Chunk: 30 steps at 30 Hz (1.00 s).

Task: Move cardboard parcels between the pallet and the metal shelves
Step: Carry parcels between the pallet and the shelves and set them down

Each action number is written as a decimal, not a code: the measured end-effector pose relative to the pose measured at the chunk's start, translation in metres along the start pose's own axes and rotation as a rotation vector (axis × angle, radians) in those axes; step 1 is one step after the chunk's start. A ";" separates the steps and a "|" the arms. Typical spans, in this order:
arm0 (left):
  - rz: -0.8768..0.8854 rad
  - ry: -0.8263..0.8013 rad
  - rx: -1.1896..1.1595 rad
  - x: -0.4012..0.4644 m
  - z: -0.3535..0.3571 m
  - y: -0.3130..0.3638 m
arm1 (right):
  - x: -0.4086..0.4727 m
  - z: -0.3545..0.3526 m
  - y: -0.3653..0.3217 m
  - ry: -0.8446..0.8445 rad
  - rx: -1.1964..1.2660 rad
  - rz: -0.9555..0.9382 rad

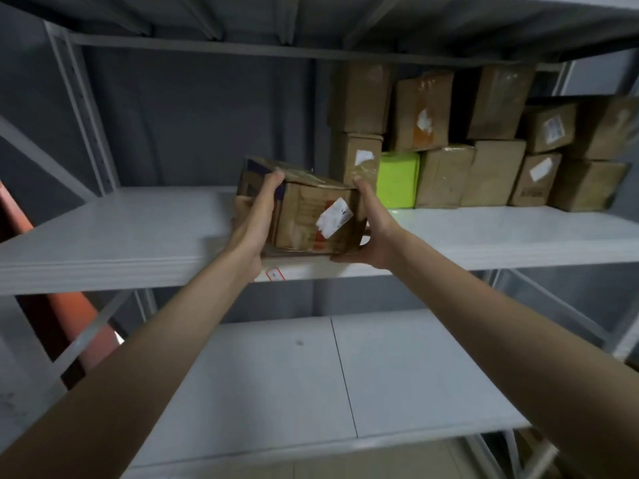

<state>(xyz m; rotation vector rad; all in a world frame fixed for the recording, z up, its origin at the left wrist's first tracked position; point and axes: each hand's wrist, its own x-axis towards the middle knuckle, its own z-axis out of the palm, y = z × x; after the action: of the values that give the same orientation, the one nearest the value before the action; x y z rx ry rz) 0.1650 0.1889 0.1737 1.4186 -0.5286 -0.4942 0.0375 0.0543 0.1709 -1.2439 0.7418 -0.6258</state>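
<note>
I see the cardboard box [311, 219] tilted at the front edge of the middle shelf [121, 233], my left hand [257, 219] and right hand [371, 226] gripping its sides. Stacked parcels [484, 150] and a green box [397, 179] stand behind.

your left hand [257, 216] and right hand [371, 223] grip a worn cardboard parcel [311, 216] from both sides, at the front edge of the middle metal shelf [121, 233]. behind it stand stacked parcels [484, 140] and one green box [397, 179].
</note>
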 end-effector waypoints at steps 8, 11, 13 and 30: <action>-0.122 0.052 -0.207 -0.116 0.082 -0.039 | -0.108 -0.130 0.029 0.037 0.236 -0.033; -0.226 0.051 -0.318 -0.145 0.116 -0.059 | -0.159 -0.199 0.040 0.284 0.145 -0.073; -0.298 -0.020 -0.356 -0.162 0.147 -0.069 | -0.194 -0.246 0.047 0.435 0.090 -0.093; -0.579 -0.785 -0.231 -0.285 0.477 -0.149 | -0.409 -0.530 0.126 1.102 0.155 -0.117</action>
<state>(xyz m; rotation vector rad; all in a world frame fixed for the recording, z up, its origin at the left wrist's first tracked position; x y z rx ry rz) -0.3542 -0.0244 0.0478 1.1045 -0.6432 -1.5606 -0.6287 0.0780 0.0316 -0.7267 1.4835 -1.4710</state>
